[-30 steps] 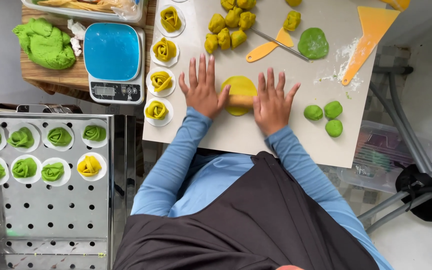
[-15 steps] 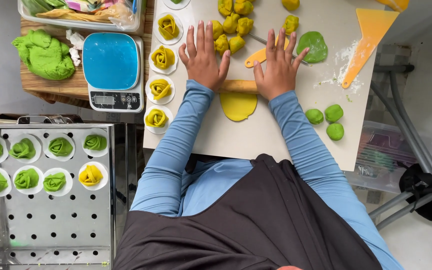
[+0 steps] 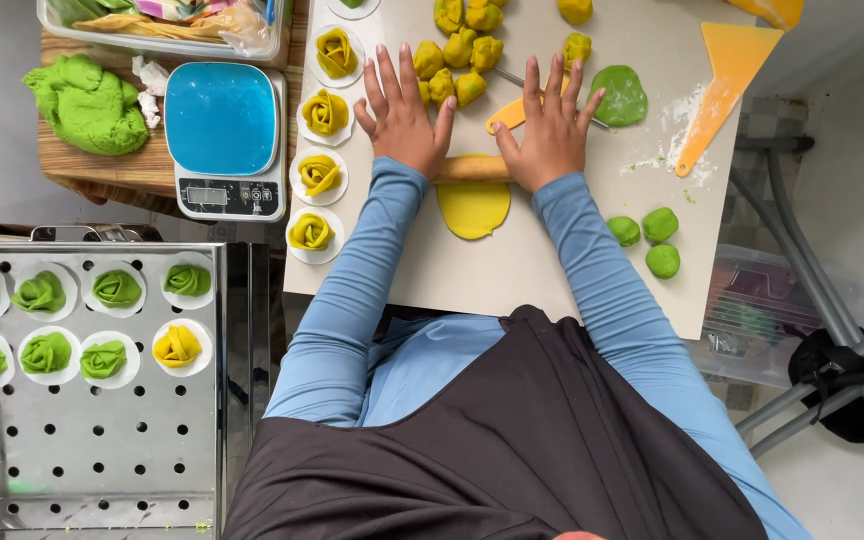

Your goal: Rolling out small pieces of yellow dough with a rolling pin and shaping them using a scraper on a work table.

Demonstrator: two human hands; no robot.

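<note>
My left hand (image 3: 404, 112) and my right hand (image 3: 550, 128) lie flat, fingers spread, on a wooden rolling pin (image 3: 472, 168). The pin rests on the far edge of a flattened yellow dough disc (image 3: 474, 207) on the beige work board (image 3: 512, 270). Just beyond my hands sit several yellow dough lumps (image 3: 457, 60) and a flattened green dough piece (image 3: 622, 95). Three small green dough balls (image 3: 652, 238) lie to the right of my right forearm.
Yellow rose-shaped buns on paper rounds (image 3: 317, 175) line the board's left edge beside a blue kitchen scale (image 3: 224, 135). A perforated steel tray (image 3: 82, 400) at the lower left holds green buns and one yellow. A green dough mass (image 3: 87, 100) and orange scraper (image 3: 717, 95) are nearby.
Both hands have rolled the pin away from my body, from over the yellow disc's middle to its far edge, and the disc now shows flattened below the pin.
</note>
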